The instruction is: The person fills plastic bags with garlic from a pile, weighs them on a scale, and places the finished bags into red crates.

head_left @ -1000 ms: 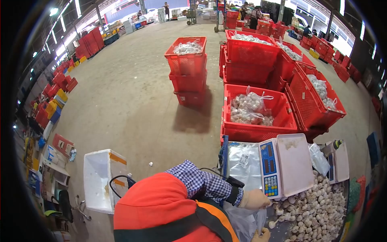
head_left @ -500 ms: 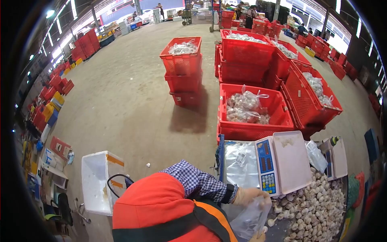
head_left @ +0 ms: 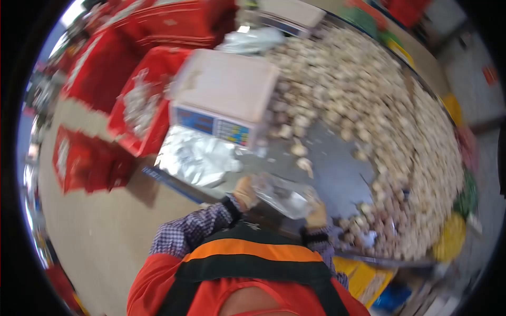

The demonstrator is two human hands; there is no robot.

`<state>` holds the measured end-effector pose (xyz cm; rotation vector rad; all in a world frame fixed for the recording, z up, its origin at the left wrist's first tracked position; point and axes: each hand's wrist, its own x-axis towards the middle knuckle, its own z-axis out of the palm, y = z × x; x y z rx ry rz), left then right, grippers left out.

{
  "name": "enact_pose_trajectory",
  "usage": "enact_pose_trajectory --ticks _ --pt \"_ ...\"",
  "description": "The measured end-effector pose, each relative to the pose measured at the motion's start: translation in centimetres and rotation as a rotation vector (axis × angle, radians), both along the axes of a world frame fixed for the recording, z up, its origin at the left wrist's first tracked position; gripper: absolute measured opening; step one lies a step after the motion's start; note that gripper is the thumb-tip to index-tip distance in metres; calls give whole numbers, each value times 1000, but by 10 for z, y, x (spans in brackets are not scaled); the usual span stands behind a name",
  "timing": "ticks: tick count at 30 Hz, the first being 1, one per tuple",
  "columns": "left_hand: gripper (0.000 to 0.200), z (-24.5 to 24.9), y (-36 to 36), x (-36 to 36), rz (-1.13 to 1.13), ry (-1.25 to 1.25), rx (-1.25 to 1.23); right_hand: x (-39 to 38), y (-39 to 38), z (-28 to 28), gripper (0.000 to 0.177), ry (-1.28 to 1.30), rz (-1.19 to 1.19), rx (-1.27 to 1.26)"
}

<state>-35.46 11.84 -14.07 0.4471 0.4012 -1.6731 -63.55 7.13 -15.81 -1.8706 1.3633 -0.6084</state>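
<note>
A clear plastic bag (head_left: pixel 282 196) stretches between my two gloved hands above the grey tabletop. My left hand (head_left: pixel 245 193) grips its left end, and my right hand (head_left: pixel 317 213) has hold of the right end. Beyond my left hand lies a stack of clear bags (head_left: pixel 197 157). A white scale (head_left: pixel 224 87) with a blue keypad stands behind that stack. Loose garlic bulbs (head_left: pixel 369 100) form a large heap to the right, with a few single bulbs in front of the scale.
Red crates (head_left: pixel 118 129) with bagged garlic stand on the floor at the left. A second scale (head_left: pixel 292 16) and a whitish plastic bag (head_left: pixel 252 41) are at the table's far end. Yellow packaging (head_left: pixel 363 278) lies below the near edge.
The view has swung right and down over the table, bringing much more garlic into sight. Both hands and the bag now appear near the middle, with the bag stretched sideways.
</note>
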Motion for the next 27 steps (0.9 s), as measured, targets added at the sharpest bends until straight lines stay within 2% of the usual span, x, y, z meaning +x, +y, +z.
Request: enact_pose_trajectory --ticks 1,2,3,5,7,8,9,10,11,12,13,15,17,18,19,20,21,22,23,24,25,26,27 --pt "31 -13 -16 -10 23 -335 197 20 5 34 30 52 -180 37" --pt "29 -45 -29 -5 12 -333 180 29 -10 20 27 -476 -371 388" --pt "29 -42 -49 -6 -10 -325 172 35 -31 10 23 -1033 -519 719" --pt "27 -38 -91 -4 -35 -497 157 54 -60 20 23 -1055 -490 683" --pt "26 -23 -145 -9 48 -368 192 59 -101 22 23 -1080 -444 645" --pt "27 -31 -165 -12 -4 -699 45 60 -129 19 23 -1255 -524 691" --pt "27 -32 -191 -15 3 -707 30 61 -154 18 24 -1434 -597 737" --pt "26 -31 -221 -21 6 -532 98 61 -175 21 24 -1303 -620 531" --pt "26 -33 -250 -29 4 -358 170 57 -200 23 24 -1316 -613 524" --pt "25 -33 -278 -42 -65 -367 193 48 -228 25 24 -1389 -665 490" --pt "30 -12 -298 -56 -16 -471 124 36 -253 23 25 -1457 -722 455" --pt "33 -6 -343 -69 -107 -478 -9 4 -297 -4 28 -1438 -720 526" --pt "37 -3 -379 -70 -193 -738 -136 -1 -324 -7 32 -1411 -722 601" --pt "39 -43 -404 -68 -68 -422 -213 5 -333 15 33 -1387 -666 509" --pt "39 -36 -415 -65 -75 -424 -207 9 -337 36 34 -1361 -613 423" --pt "40 -18 -421 -61 -349 -660 -195 8 -336 48 38 -1266 -454 375" --pt "41 -8 -427 -59 -628 -890 -186 6 -343 46 38 -1268 -466 377" --pt "38 -11 -425 -54 -665 -1003 -383 2 -349 45 39 -1327 -442 603" --pt "38 -14 -419 -57 -680 -992 -375 -3 -347 44 40 -1378 -415 830" --pt "36 -12 -416 -59 -671 -1021 -386 -4 -334 51 42 -600 -148 270" --pt "34 -8 -409 -62 -664 -1044 -392 -4 -328 58 42 -594 -161 278" --pt "34 -8 -401 -58 -785 -1142 -375 -4 -323 64 38 -424 -8 139" --pt "34 0 -383 -59 -797 -1121 -366 2 -312 80 35 -250 149 4"
